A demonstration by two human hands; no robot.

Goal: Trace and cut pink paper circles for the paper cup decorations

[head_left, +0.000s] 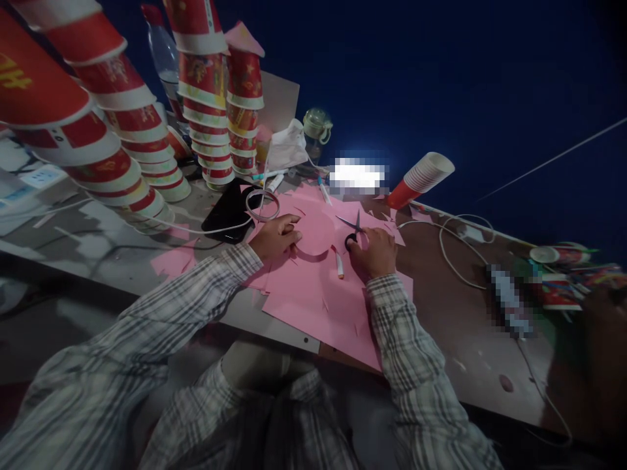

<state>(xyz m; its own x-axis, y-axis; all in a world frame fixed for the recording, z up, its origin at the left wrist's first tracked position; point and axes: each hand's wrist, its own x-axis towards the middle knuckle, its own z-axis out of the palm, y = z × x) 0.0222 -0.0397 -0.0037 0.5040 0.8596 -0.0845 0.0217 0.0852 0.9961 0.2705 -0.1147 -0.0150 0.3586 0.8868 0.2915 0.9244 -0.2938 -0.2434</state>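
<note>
A round piece of pink paper [316, 232] is pinched at its left edge by my left hand [274, 236], fingers closed. My right hand [378, 253] is closed on a pair of scissors [353, 228] with black handles, its blades apart and pointing away from me. The blades are to the right of the round paper, and I cannot tell whether they touch it. Larger pink sheets [313, 294] and small pink scraps lie under both hands. Between my hands rests a white marker [339, 262], with another marker [324, 190] farther back.
Tall stacks of red paper cups [203, 111] stand at the left, one topped with a pink paper cone [245, 38]. A black phone [230, 212] and a roll of tape [263, 204] lie left of the paper. More cups [424, 176] lean at the back right; cables cross the table.
</note>
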